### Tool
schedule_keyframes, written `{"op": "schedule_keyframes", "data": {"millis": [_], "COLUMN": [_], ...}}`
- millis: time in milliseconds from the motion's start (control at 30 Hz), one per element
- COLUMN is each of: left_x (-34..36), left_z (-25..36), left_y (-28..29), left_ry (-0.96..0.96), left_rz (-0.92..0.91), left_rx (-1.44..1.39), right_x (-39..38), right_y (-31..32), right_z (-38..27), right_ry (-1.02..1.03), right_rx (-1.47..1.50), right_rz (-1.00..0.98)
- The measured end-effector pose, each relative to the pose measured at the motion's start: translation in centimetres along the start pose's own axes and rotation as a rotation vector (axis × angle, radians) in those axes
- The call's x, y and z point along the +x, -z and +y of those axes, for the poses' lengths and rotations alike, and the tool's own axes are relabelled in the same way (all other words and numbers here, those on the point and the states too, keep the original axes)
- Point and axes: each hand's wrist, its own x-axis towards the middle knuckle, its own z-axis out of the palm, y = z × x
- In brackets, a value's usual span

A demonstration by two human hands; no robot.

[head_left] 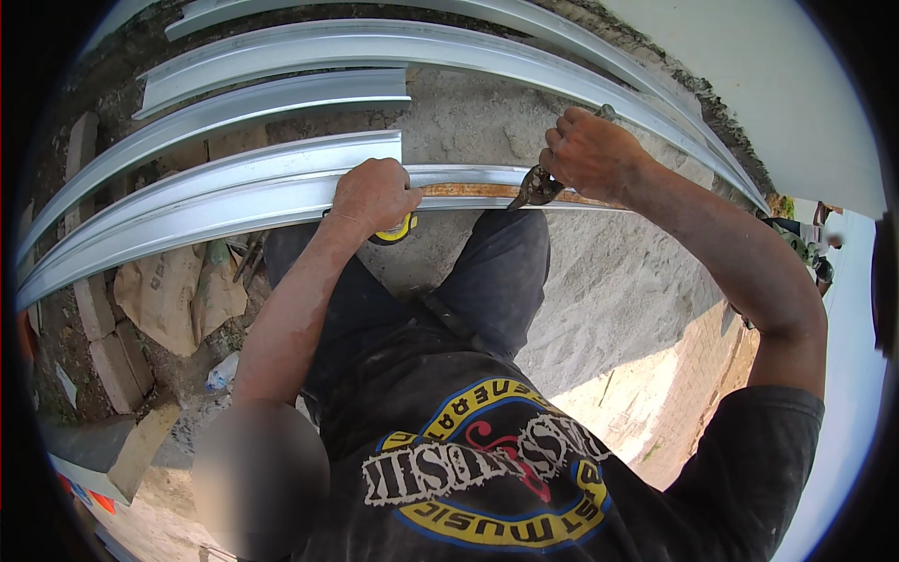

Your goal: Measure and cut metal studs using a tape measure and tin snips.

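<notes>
on metal channel: snips cutting

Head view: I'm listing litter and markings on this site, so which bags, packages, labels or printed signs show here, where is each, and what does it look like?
Paper sack: on the ground at left, below the metal channels; crumpled, tan, with small dark print.
Plastic bottle: on the ground beside the left forearm; clear, crushed, labelling too small to tell.
Shirt emblem: on the person's black shirt, lower centre; round, yellow and blue ring with white lettering.
</notes>
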Motion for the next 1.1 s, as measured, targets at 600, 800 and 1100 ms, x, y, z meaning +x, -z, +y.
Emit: {"op": "schedule_keyframes", "data": {"millis": [600, 800, 1100], "left_x": [-1.0, -1.3, -2.1], "left_z": [1.1, 1.6, 2.4], "left_y": [1.2, 2.1, -2.5], "left_ry": [-0.117, -0.038, -0.003], "left_rz": [0.059, -0.281, -0.431], "left_rx": [-0.057, -0.465, -0.578], "right_x": [-9.7, -8.5, -3.1], "right_y": [-4.8, -8.6, -13.5], "right_z": [-5.8, -16.6, -20.4], "right_ry": [-0.713, -0.951, -0.873], "right_rx": [0.712, 2.350, 3.012], "right_rz": [0.300, 0.753, 1.460]}}
